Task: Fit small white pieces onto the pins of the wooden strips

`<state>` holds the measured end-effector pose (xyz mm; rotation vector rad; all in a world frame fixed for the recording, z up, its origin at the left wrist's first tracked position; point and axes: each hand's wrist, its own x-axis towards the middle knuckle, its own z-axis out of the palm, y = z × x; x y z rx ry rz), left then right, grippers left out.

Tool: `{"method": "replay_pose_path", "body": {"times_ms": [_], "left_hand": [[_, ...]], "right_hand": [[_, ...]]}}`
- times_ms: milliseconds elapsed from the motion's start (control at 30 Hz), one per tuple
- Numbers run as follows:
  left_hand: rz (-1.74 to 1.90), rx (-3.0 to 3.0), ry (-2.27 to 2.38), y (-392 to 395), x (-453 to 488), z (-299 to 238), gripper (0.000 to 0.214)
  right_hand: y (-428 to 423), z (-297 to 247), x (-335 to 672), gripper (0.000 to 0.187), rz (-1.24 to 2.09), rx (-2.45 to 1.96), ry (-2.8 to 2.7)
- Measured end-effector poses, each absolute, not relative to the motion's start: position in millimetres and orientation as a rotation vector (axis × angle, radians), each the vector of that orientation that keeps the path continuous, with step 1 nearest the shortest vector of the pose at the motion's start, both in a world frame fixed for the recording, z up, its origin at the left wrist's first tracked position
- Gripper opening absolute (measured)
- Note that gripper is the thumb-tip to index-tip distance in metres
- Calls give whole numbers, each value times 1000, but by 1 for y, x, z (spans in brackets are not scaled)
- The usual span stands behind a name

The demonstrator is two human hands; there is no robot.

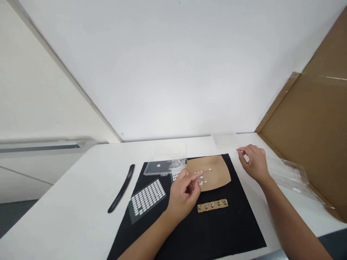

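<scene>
My left hand (183, 195) is over the black mat. One finger is stretched out above small white pieces (201, 179) on a tan curved sheet (218, 173); the other fingers are partly curled, and I see nothing held. To the right of the mat, my right hand (254, 162) is raised with thumb and forefinger tips pinched together. Whatever they hold, if anything, is too small to make out. Nearer me lies a tan strip (213, 205) bearing several shiny metal studs. Beside my left hand is a dark green sheet of white oval pieces (148, 198).
An open clear plastic case (159, 168) holds pale slivers at the mat's back edge. A curved black bar (121, 188) lies left of the black mat (217, 234). Clear boxes (295, 177) stand at right, beside a cardboard wall (311, 119). A clear lid (224, 140) lies at the back.
</scene>
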<state>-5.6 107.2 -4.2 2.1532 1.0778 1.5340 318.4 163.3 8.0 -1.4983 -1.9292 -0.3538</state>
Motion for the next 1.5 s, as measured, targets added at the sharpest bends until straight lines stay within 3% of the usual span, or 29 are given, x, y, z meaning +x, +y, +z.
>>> {"method": "replay_pose_path", "body": {"times_ms": [500,733,1500], "left_hand": [[1450,2106,1066,108,-10,-6,23],[1455,2135,1029,112,-10,-7,31],[1378,2128,858,111,-13,-5,32]], "right_hand": [[153,2,280,12,-141,-1187,-2051],[150,-1,271,18,-94,-1052,-2127],[143,-1,263,16,14,-985,-2231]]}}
